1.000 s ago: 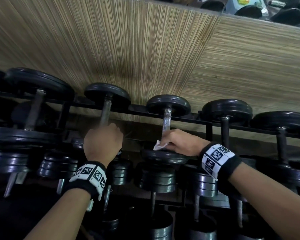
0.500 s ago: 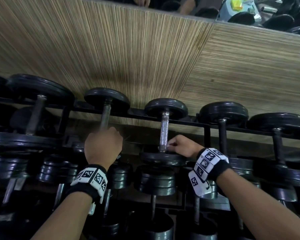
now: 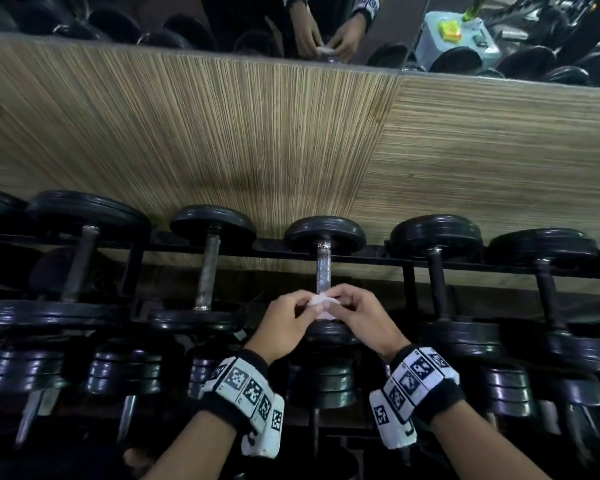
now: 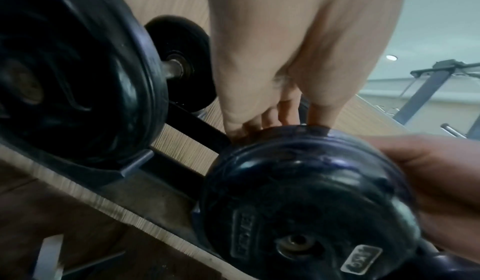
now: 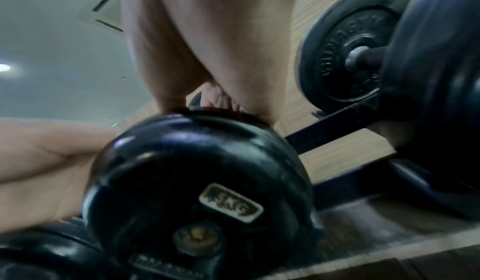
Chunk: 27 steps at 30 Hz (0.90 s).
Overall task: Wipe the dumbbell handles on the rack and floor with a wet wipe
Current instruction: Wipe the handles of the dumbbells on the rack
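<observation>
Pale wipe: your wet wipe sits over the middle dumbbell's handle, at its near end.
Left hand: your fingers pinch the wipe.
Right hand: fingers pinch it too.
Rack: carries the dumbbell.

Open gaps between rack handles; black plates at either end.
</observation>
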Available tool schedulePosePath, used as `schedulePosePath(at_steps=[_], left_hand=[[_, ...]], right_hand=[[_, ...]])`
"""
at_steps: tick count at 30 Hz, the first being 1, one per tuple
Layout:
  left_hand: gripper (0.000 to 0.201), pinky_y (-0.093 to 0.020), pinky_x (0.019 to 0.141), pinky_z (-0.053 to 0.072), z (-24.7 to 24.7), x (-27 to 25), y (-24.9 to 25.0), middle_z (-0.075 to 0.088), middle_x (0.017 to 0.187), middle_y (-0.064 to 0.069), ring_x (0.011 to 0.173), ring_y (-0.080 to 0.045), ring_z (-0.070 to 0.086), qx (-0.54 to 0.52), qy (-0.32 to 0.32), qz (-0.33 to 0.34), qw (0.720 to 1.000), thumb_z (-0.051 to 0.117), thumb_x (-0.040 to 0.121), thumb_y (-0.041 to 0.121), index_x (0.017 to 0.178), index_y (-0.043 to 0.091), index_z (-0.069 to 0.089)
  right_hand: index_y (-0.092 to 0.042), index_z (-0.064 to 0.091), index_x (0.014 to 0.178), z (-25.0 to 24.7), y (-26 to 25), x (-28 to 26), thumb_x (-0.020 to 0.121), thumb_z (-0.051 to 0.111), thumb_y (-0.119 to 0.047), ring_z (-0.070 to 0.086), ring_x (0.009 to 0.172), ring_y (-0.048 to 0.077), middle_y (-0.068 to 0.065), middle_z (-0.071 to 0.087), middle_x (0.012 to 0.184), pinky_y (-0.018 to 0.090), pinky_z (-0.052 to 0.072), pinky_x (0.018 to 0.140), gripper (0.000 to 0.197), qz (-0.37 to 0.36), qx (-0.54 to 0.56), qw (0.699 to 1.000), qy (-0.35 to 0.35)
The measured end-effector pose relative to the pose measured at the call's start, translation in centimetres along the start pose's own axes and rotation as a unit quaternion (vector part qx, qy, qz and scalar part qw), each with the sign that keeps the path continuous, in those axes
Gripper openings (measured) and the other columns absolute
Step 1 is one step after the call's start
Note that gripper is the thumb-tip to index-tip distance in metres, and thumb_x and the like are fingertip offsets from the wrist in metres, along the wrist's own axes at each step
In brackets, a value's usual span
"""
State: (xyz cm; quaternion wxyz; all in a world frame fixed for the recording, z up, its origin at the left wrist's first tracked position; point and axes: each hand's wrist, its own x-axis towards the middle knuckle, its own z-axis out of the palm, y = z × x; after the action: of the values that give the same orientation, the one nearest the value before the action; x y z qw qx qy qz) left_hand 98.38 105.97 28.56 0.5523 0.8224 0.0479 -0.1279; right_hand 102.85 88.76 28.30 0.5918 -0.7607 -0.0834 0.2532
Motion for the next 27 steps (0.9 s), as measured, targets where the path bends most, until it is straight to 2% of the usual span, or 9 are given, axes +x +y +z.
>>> schedulePosePath(at_steps=[3,6,9,12,14,17,23,25,27], left_hand=[[0.007,-0.022,0.075,0.042,-0.3,1.4,-1.0,0.071,0.090,0.005,0.086,-0.012,0.064,0.050,0.047,-0.039,0.997,0.064,0.094,0.019,0.091,0.016,0.069],[0.011,-0.024,0.069,0.036,-0.8,2.6,-2.1,0.067,0.087,-0.005,0.088,-0.024,0.063,0.130,0.104,-0.134,0.977,0.060,0.093,0.013,0.090,0.008,0.070],[0.018,-0.026,0.083,0.044,-0.8,4.3,-2.8,0.073,0.100,-0.009,0.094,-0.020,0.065,0.114,0.002,-0.189,0.975,0.069,0.092,0.020,0.100,0.006,0.076],[0.018,-0.022,0.081,0.046,-0.4,4.7,-2.3,0.074,0.094,-0.008,0.081,-0.013,0.063,-0.032,-0.088,-0.214,0.972,0.066,0.095,0.016,0.106,0.005,0.075],[0.017,-0.018,0.078,0.046,-0.2,4.5,-2.2,0.072,0.083,-0.003,0.078,-0.011,0.062,-0.097,-0.091,-0.216,0.967,0.060,0.097,0.010,0.097,0.002,0.075],[0.020,-0.010,0.072,0.045,-0.2,3.4,-1.8,0.069,0.085,-0.006,0.079,-0.012,0.060,-0.084,-0.062,-0.206,0.973,0.057,0.098,0.009,0.090,-0.003,0.072],[0.030,-0.028,0.072,0.038,-1.4,2.8,-2.6,0.057,0.071,-0.003,0.073,-0.014,0.053,0.038,-0.048,-0.155,0.986,0.056,0.098,0.015,0.078,-0.005,0.065],[0.031,-0.030,0.071,0.036,-1.5,3.5,-2.9,0.055,0.072,-0.006,0.075,-0.018,0.053,0.097,-0.029,-0.150,0.984,0.055,0.098,0.016,0.077,-0.005,0.063],[0.029,-0.028,0.071,0.038,-1.0,4.3,-2.7,0.060,0.075,-0.005,0.078,-0.018,0.056,0.143,-0.020,-0.156,0.977,0.055,0.098,0.014,0.074,0.004,0.068]], right_hand=[[-0.020,0.071,0.101,0.7,1.5,-0.5,0.096,0.067,-0.021,0.066,0.078,0.015,-0.002,0.072,0.077,0.035,0.054,0.083,0.006,-0.006,-0.009,0.994,0.111],[-0.020,0.070,0.097,1.9,2.4,-0.7,0.103,0.054,-0.030,0.069,0.079,0.016,0.002,0.073,0.076,0.042,0.053,0.088,0.019,0.020,-0.008,0.982,0.187],[-0.025,0.071,0.092,2.4,2.5,-0.9,0.105,0.046,-0.039,0.066,0.077,0.009,-0.006,0.069,0.072,0.034,0.050,0.083,0.031,0.041,-0.055,0.974,0.216],[-0.026,0.070,0.090,2.5,2.3,-1.0,0.105,0.042,-0.041,0.064,0.075,0.007,-0.008,0.067,0.069,0.034,0.049,0.081,0.036,0.048,-0.076,0.971,0.222],[-0.026,0.070,0.087,2.5,2.2,-1.0,0.106,0.041,-0.042,0.063,0.073,0.006,-0.007,0.066,0.068,0.034,0.049,0.080,0.038,0.047,-0.082,0.969,0.230],[-0.027,0.070,0.084,2.7,2.1,-1.0,0.105,0.039,-0.044,0.063,0.072,0.006,-0.007,0.067,0.068,0.035,0.050,0.079,0.041,0.046,-0.091,0.966,0.236],[-0.027,0.070,0.082,2.6,2.1,-1.1,0.105,0.040,-0.041,0.063,0.073,0.004,-0.017,0.067,0.070,0.033,0.049,0.078,0.040,0.044,-0.093,0.966,0.236],[-0.027,0.070,0.081,2.6,2.2,-1.2,0.105,0.041,-0.040,0.063,0.073,0.004,-0.016,0.067,0.070,0.034,0.050,0.078,0.039,0.044,-0.090,0.966,0.239],[-0.028,0.069,0.081,2.6,2.2,-1.1,0.105,0.041,-0.040,0.063,0.073,0.005,-0.016,0.067,0.069,0.035,0.050,0.079,0.039,0.045,-0.089,0.966,0.240]])
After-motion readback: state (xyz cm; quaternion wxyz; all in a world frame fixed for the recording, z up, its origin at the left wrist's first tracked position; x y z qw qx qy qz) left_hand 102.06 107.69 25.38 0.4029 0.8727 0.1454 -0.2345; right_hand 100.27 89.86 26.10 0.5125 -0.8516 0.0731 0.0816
